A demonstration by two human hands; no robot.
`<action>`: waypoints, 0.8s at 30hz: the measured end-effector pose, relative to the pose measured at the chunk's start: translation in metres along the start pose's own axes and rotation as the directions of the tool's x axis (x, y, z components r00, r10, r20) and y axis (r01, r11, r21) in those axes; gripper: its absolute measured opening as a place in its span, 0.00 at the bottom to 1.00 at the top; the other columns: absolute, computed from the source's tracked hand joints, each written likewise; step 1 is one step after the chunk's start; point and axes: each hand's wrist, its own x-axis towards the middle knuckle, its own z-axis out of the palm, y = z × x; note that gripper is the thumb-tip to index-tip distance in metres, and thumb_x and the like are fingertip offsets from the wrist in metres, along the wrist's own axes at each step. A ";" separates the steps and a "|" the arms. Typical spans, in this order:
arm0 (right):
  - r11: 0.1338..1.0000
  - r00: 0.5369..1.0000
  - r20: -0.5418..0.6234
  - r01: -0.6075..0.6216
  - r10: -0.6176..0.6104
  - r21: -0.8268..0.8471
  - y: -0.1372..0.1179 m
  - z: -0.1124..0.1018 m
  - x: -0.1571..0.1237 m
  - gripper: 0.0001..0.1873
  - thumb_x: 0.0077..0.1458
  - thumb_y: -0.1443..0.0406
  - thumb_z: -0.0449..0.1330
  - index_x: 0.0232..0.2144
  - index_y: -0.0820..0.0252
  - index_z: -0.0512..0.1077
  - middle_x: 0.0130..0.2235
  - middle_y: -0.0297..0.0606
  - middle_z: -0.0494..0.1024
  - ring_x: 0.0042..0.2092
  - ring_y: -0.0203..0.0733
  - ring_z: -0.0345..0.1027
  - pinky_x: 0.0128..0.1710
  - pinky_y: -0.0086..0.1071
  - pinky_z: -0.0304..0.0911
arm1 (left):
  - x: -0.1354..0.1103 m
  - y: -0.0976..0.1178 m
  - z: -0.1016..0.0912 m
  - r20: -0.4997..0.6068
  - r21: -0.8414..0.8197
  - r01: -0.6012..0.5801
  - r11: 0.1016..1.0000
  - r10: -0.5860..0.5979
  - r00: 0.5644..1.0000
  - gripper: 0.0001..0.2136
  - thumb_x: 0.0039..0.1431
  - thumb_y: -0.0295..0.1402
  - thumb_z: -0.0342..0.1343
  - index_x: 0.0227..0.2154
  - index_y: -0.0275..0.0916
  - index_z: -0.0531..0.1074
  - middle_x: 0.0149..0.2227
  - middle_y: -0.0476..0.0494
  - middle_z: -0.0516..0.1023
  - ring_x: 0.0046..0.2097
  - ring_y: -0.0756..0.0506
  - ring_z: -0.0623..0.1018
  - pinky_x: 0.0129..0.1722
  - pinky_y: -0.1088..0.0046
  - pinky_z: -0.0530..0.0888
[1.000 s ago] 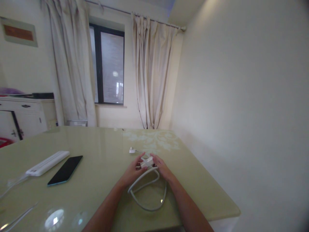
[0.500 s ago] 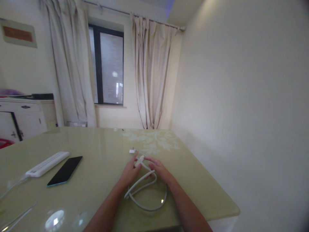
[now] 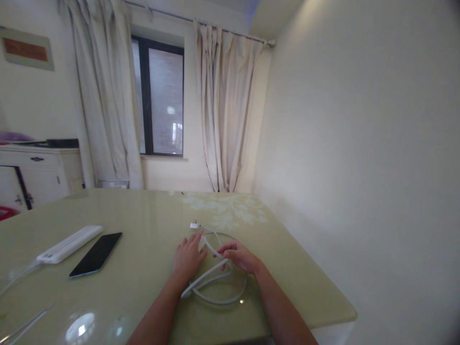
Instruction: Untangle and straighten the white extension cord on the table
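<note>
A white cable point(image 3: 219, 303) lies in loose, crossing loops on the table in front of me. At its far end sits a white plug point(image 3: 194, 225) with small prongs pointing up. My left hand point(image 3: 189, 258) rests at the left of the loops, its thumb and forefinger closed around a pale end of the cable, partly covered by the fingers. On the right side, my right hand point(image 3: 240, 256) pinches a strand of the same cable between thumb and fingers. Part of the loop runs under my right hand and wrist.
Left on the glossy greenish table point(image 3: 151, 215) lie a black phone point(image 3: 96, 255) and a white power strip point(image 3: 70, 244) with its cord. Another thin white cord point(image 3: 30, 321) is near the lower left. A wall point(image 3: 359, 167) borders the table's right side.
My hands have moved apart: the left slid slightly left, and the right now pinches a strand. The plug shifted a little left, and the loops spread behind my right hand.
</note>
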 end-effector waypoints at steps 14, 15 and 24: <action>0.978 0.891 -0.426 0.200 -0.159 0.054 0.006 -0.019 0.015 0.31 0.38 0.40 0.73 0.15 0.57 0.67 0.17 0.26 0.61 0.22 0.31 0.51 0.24 0.29 0.53 | 0.019 -0.040 -0.014 -0.310 -0.160 0.392 0.906 -0.423 0.851 0.23 0.69 0.36 0.45 0.64 0.42 0.69 0.66 0.37 0.69 0.59 0.35 0.73 0.58 0.53 0.68; 0.961 0.819 -0.538 0.271 -0.199 0.056 0.003 -0.021 0.017 0.32 0.38 0.39 0.72 0.15 0.56 0.64 0.17 0.25 0.59 0.21 0.31 0.50 0.24 0.29 0.53 | 0.021 -0.044 -0.014 -0.346 -0.188 0.407 0.894 -0.448 0.824 0.23 0.69 0.36 0.45 0.63 0.41 0.69 0.66 0.36 0.69 0.59 0.35 0.74 0.59 0.53 0.67; 0.940 0.280 -0.946 0.336 -0.165 -0.065 -0.005 -0.039 0.021 0.35 0.50 0.32 0.57 0.17 0.52 0.54 0.16 0.25 0.58 0.19 0.32 0.51 0.21 0.29 0.52 | 0.019 -0.044 -0.003 -0.277 -0.170 0.421 0.891 -0.453 0.847 0.20 0.65 0.38 0.52 0.58 0.44 0.75 0.67 0.38 0.68 0.63 0.29 0.67 0.59 0.46 0.66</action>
